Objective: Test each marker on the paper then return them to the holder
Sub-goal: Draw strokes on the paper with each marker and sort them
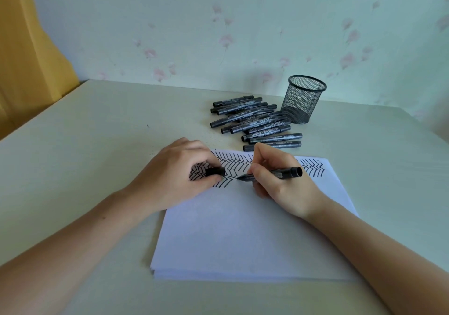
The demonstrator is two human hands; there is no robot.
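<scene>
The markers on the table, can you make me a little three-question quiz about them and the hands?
1. True or false: the mesh cup already has markers standing in it.
2. Which hand holds the open marker with its tip on the paper? A) left hand B) right hand C) neither
3. Fill in: the left hand holds the marker's black ____.

Key
1. False. The cup looks empty; the pile of markers lies on the table beside it.
2. B, the right hand.
3. Cap.
</scene>
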